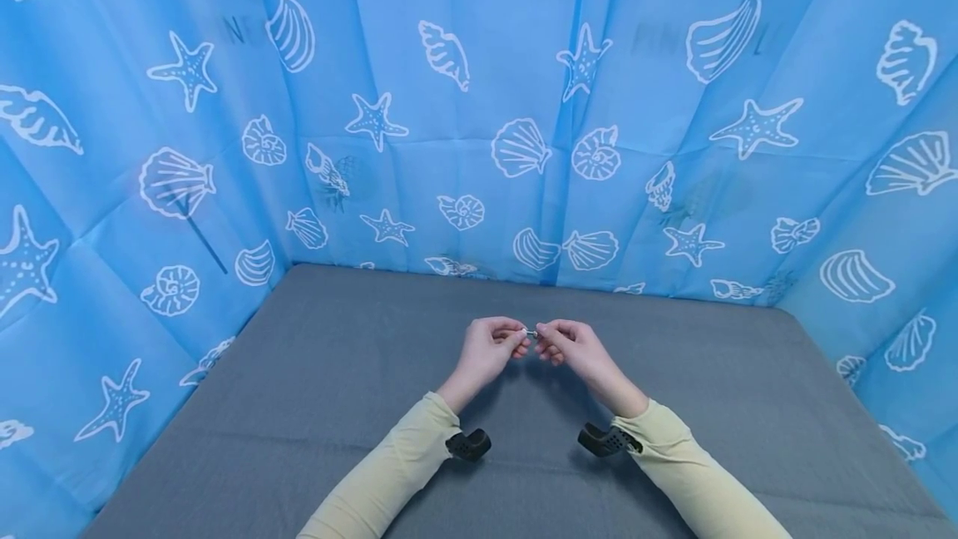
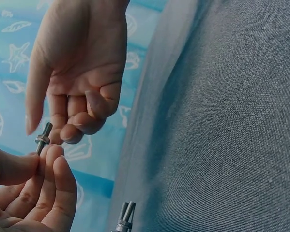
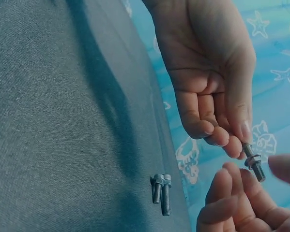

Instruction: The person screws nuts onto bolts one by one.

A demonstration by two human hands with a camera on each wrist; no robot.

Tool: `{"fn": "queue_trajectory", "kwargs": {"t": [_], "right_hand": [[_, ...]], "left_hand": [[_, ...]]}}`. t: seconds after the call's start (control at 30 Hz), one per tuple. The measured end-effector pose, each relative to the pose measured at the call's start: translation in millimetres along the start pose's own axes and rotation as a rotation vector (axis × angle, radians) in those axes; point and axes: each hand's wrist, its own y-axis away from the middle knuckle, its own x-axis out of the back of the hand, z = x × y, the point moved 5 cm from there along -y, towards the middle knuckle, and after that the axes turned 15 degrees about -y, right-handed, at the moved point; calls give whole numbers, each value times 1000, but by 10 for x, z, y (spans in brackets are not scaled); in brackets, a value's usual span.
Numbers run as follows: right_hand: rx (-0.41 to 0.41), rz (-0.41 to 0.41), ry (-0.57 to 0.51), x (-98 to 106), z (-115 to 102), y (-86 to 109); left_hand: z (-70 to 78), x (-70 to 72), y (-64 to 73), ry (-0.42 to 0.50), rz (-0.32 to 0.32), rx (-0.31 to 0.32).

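Note:
A small metal bolt point(image 3: 259, 174) carries a nut point(image 3: 252, 161) partway along its shank. My right hand point(image 1: 575, 349) pinches one end of it between thumb and fingers, its other fingers loosely bent. The bolt's free end points toward my left hand point(image 1: 488, 349). In the left wrist view, the left thumb point(image 2: 34, 106) stands apart from the bolt, and the left fingers are loosely bent behind the bolt's tip. Two more bolts point(image 3: 162, 192) lie side by side on the grey cloth, hidden behind the hands in the head view.
A grey cloth-covered table point(image 1: 314, 373) lies beneath both hands. Blue curtains point(image 1: 479, 106) with white shell and starfish prints surround its back and sides. Black wrist-worn devices point(image 1: 468, 444) stick out from both pale yellow sleeves point(image 1: 389, 472).

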Motion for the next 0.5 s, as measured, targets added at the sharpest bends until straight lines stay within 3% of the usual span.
{"fn": "queue_trajectory", "kwargs": {"t": [0.23, 0.5], "right_hand": [[45, -15, 16, 12, -30, 6], [-7, 28, 17, 16, 10, -18]], "left_hand": [[0, 1, 10, 10, -6, 18], [-15, -6, -3, 8, 3, -6]]}}
